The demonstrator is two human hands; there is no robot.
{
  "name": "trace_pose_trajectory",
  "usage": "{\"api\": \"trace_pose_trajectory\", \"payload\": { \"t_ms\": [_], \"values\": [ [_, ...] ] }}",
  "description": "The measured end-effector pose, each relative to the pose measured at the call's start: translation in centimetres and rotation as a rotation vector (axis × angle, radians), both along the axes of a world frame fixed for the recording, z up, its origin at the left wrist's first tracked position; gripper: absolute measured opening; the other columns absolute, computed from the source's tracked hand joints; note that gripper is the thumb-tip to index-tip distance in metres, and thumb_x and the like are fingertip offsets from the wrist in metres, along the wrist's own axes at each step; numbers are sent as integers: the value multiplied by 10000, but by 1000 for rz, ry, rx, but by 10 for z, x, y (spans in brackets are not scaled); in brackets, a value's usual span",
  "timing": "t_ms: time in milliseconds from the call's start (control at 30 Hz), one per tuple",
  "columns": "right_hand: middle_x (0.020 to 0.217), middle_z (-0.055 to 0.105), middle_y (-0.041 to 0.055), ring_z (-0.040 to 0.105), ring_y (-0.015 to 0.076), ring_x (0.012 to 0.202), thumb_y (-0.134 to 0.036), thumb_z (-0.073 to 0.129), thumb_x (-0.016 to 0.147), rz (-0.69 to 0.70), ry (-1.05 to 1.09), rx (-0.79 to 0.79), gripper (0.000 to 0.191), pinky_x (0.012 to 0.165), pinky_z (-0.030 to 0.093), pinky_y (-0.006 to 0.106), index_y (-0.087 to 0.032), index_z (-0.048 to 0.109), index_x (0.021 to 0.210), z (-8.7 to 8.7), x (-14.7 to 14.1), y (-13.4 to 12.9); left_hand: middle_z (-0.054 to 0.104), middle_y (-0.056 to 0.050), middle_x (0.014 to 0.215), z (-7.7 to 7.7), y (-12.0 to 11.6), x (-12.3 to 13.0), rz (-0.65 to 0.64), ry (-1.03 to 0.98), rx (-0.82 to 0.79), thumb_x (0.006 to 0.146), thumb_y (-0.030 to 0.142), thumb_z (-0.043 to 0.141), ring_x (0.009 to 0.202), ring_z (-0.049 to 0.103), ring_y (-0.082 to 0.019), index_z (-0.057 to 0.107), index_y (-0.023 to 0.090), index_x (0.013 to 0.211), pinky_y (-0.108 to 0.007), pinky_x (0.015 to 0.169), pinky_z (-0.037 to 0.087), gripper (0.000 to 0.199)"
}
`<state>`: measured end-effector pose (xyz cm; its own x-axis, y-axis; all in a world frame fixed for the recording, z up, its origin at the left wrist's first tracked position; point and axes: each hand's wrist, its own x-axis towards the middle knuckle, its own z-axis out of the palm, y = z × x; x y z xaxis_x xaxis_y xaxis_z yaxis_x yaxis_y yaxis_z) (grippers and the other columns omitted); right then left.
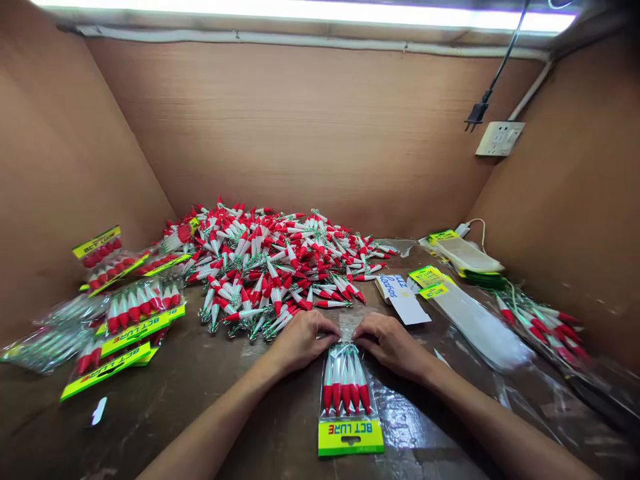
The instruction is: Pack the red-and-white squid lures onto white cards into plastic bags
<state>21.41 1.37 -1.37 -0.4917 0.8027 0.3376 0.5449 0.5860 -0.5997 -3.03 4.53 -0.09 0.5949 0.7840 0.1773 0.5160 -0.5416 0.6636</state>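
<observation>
A clear plastic bag (349,418) lies on the table in front of me, its yellow-green BCT LURE header toward me. Inside it, several red-and-white fishing lures (346,387) sit side by side, red ends toward the header. My left hand (306,339) pinches the left corner of the bag's far end between thumb and fingers. At the right corner of that same end, my right hand (387,341) is closed in a similar pinch. The fingertips partly cover the bag's edge. Just beyond my hands spreads a large pile of loose red-and-white lures (273,257).
Filled lure packs (135,313) are stacked at left, near a small white tab (99,411). To the right lie flat bags (480,327), another bag stack (465,252), a white card (403,300) and bundled lures (545,327). A plug (477,113) hangs beside a wall socket (500,139).
</observation>
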Motion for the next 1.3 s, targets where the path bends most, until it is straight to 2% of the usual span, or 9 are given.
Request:
{"api": "trace_pose_trajectory", "payload": {
  "t_ms": [100, 233, 333, 467, 633, 700, 833, 1000, 1300],
  "values": [
    [885, 701, 26, 628, 191, 858, -133, 670, 912, -6, -7, 54, 89, 777, 466, 291, -204, 719, 933, -4, 0, -1, 782, -32, 914, 3, -4, -1, 14, -6, 13, 864, 201, 644, 850, 692, -196, 810, 221, 967, -257, 789, 484, 197],
    [889, 677, 29, 613, 194, 885, -142, 672, 919, 1, -10, 89, 71, 781, 463, 291, -203, 708, 912, -5, -1, -2, 789, -23, 865, 5, -6, 0, -12, -75, -172, 856, 279, 695, 776, 700, -190, 806, 184, 937, -240, 700, 490, 167],
    [889, 664, 31, 603, 190, 882, -147, 665, 929, 19, -12, 108, 77, 774, 454, 288, -202, 715, 947, -5, 0, -3, 782, -20, 820, 2, -5, 0, 4, -78, -210, 848, 315, 720, 754, 692, -192, 806, 175, 891, -240, 675, 479, 170],
    [845, 628, 31, 572, 186, 848, -161, 583, 984, 63, -58, 181, 204, 730, 428, 281, -254, 753, 1047, -6, 2, -2, 742, -24, 805, 1, -8, -1, 57, -60, -125, 850, 303, 734, 764, 660, -186, 802, 183, 861, -253, 690, 452, 138],
    [808, 618, 44, 543, 196, 822, -178, 548, 1001, 107, -128, 271, 236, 708, 409, 296, -253, 764, 1059, -9, 5, -2, 713, -36, 916, 10, -16, -2, 6, 92, 173, 897, 210, 678, 904, 651, -195, 789, 231, 883, -277, 813, 450, 114],
    [808, 627, 47, 538, 202, 823, -193, 545, 1005, 117, -148, 291, 227, 707, 403, 306, -248, 760, 1052, -10, 5, -3, 735, -32, 983, 14, -21, -2, -29, 163, 181, 867, 265, 732, 923, 669, -207, 774, 240, 952, -290, 837, 459, 98],
    [815, 644, 48, 532, 205, 822, -182, 541, 1002, 128, -174, 319, 224, 696, 391, 316, -245, 753, 1032, -10, 3, -6, 769, -30, 1053, 15, -33, -1, -31, 251, 120, 743, 417, 856, 932, 715, -257, 724, 268, 1165, -319, 827, 495, 467],
    [779, 645, 41, 527, 201, 789, -137, 561, 962, 164, -162, 330, 235, 672, 387, 316, -252, 761, 1012, -6, 4, -7, 761, -22, 1175, 6, -51, -4, -53, 249, 174, 869, 310, 757, 1078, 711, -268, 705, 322, 1240, -358, 966, 502, 375],
    [1131, 709, 30, 600, 196, 927, -114, 581, 916, 277, -291, 238, 318, 787, 444, 321, -306, 758, 1097, 20, 16, -18, 679, -46, 1346, 3, -67, -7, -122, 338, 330, 1014, 346, 570, 1283, 609, -245, 632, 267, 1342, -407, 1103, 449, 343]
  ]
}}
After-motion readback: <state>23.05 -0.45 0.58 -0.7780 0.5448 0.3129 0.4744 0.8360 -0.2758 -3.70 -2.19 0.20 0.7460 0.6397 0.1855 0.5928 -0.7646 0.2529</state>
